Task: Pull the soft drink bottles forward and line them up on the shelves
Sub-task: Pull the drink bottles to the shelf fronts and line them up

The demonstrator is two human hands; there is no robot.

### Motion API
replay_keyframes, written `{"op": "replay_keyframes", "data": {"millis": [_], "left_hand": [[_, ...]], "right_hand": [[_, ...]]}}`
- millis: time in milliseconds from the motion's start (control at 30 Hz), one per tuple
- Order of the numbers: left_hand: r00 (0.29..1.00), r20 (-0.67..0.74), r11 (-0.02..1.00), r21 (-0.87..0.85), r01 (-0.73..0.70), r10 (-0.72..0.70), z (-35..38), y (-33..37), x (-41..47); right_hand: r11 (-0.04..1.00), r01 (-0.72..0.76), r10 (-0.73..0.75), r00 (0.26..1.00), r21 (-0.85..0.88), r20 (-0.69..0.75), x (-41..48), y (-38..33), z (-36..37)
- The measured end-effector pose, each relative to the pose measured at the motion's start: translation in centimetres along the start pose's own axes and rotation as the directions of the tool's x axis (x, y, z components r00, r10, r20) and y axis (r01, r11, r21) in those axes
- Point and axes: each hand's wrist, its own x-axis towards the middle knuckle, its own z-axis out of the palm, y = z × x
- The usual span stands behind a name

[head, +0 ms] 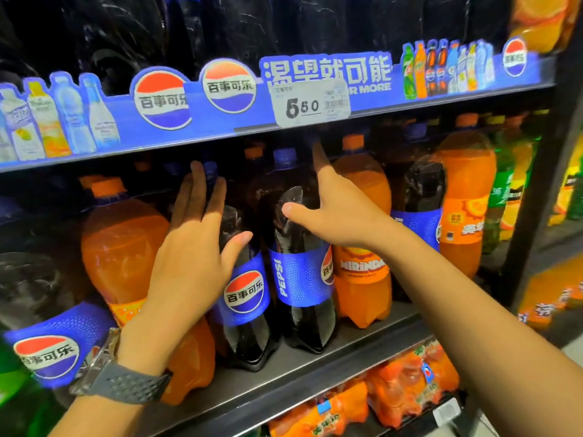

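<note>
Pepsi bottle (246, 298) under my left hand (192, 253), fingers flat | second Pepsi bottle (299, 275) against my right hand (334, 212), fingers splayed | likely reaching behind to pull

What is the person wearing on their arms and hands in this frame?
Neither the left hand nor the right hand wears a glove, and no sleeves show up to the frame edge. The left wrist carries a watch with a silver metal case and a dark grey perforated strap.
</note>
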Motion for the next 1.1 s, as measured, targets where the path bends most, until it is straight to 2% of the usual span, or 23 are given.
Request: {"op": "replay_keyframes", "data": {"millis": [100, 200, 367, 433, 467, 533, 567, 633, 700, 800, 867, 933, 1033, 1100], "left_hand": [[1.0, 0.001, 1.0, 0.007, -0.006, 0.006, -0.1, -0.1, -0.1], [1.0, -0.001, 1.0, 0.022, -0.005, 0.005, 0.1, 0.1, -0.1], [1.0, 0.003, 0.999, 0.03, 0.02, -0.02, 0.5, 0.5, -0.2], [1.0, 0.004, 0.999, 0.026, 0.031, -0.031, 0.5, 0.6, -0.3], [0.999, 0.002, 0.999, 0.02, 0.032, -0.032, 0.5, 0.6, -0.4], [1.0, -0.001, 1.0, 0.001, 0.029, -0.029, 0.5, 0.6, -0.5], [1.0, -0.005, 1.0, -0.002, 0.029, -0.029, 0.6, 0.6, -0.6], [0.999, -0.018, 0.999, 0.0, 0.046, -0.046, 0.6, 0.8, -0.6], [0.998, -0.049, 0.999, 0.023, 0.043, -0.042, 0.6, 1.6, -0.7], [0.995, -0.081, 0.998, 0.038, -0.056, 0.059, 0.8, 3.7, -0.5], [0.993, -0.085, 0.996, -0.043, -0.082, 0.078, 0.8, 5.5, 0.1], [0.988, -0.108, 0.989, -0.08, -0.122, 0.113, 0.7, 7.3, 0.9], [0.962, -0.139, 0.963, -0.096, -0.251, 0.237, 0.8, 10.0, 2.5], [0.952, -0.093, 0.949, -0.091, -0.301, 0.293, 1.3, 11.7, 3.8]], "right_hand": [[0.999, 0.038, -0.038, 0.999, 0.009, 0.022, 0.5, 0.1, -0.2], [0.993, 0.069, -0.072, 0.997, -0.095, -0.028, 0.3, 0.1, 0.3], [0.937, -0.073, -0.044, 0.944, -0.34, -0.325, -0.8, -1.4, 2.7], [0.933, -0.066, -0.069, 0.933, -0.355, -0.354, -1.1, -1.5, 3.2], [0.947, -0.033, -0.08, 0.939, -0.32, -0.334, -1.2, -1.2, 3.1], [0.993, 0.063, -0.092, 0.946, -0.102, -0.31, -1.7, -0.2, 2.1], [0.993, 0.114, -0.099, 0.931, 0.022, -0.352, -2.2, 0.7, 1.4], [0.983, 0.159, -0.089, 0.852, 0.094, -0.516, -3.2, 3.4, -0.1], [0.989, 0.079, 0.014, 0.804, 0.129, -0.595, -4.4, 6.6, -1.3], [0.953, -0.118, 0.238, 0.861, 0.278, -0.45, -5.8, 10.1, -1.0], [0.948, -0.193, 0.281, 0.879, 0.254, -0.384, -7.1, 11.7, 0.6], [0.942, -0.245, 0.316, 0.879, 0.228, -0.359, -9.0, 12.9, 2.6], [0.882, -0.368, 0.448, 0.851, 0.296, -0.276, -11.6, 14.7, 5.4], [0.85, -0.418, 0.49, 0.85, 0.32, -0.191, -12.5, 15.3, 6.8]]}}
